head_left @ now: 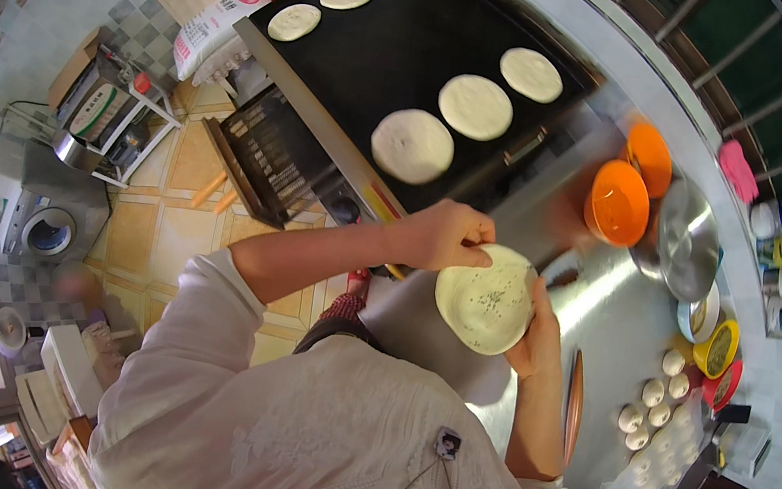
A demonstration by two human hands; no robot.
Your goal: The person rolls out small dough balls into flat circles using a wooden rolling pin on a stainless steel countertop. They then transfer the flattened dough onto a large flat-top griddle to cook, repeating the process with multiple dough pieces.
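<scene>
Head view: a flat round dough with dark specks is in the middle of the frame, held by both hands. The left hand pinches its top left edge with bent fingers. The right hand grips its right side; some of those fingers are hidden under the dough.

The dough looks soft and thin, so it could rip if the hands pull too hard. It could flop or fall if one hand lets go. The left arm is near the black griddle at the top of the frame, where five pale dough rounds lie. If that is hot, a bump could burn the arm, but I cannot tell if it is.

At the upper right, two orange bowls sit by a shiny metal bowl; what they hold is hard to see. Lower down, a yellow bowl has greenish-brown stuff in it. A red bowl beside it holds something like that too.
</scene>
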